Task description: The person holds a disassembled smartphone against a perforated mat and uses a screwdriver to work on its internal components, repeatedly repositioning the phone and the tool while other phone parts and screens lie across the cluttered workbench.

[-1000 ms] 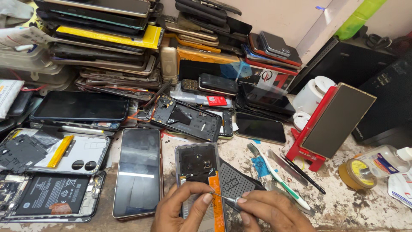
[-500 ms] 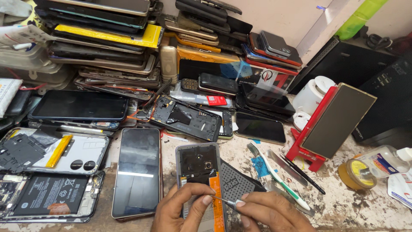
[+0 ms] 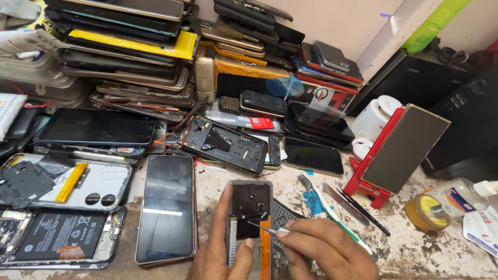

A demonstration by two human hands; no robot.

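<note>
Left hand [image 3: 220, 249] grips opened phone [image 3: 250, 218] by its left edge, near centre of worn bench [image 3: 425, 254]. Right hand [image 3: 327, 249] pinches thin metal tool [image 3: 267, 227], tip inside the phone. Intact phone [image 3: 167, 207] lies screen-up just left. Red stand [image 3: 384, 155] right. Phone stacks [image 3: 129, 46] far left. Small bottle [image 3: 459, 196] at right edge.

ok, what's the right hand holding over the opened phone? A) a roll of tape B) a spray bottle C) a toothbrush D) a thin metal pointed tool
D: the right hand pinches a thin metal tool whose tip sits inside the opened phone, which the left hand steadies.
</note>
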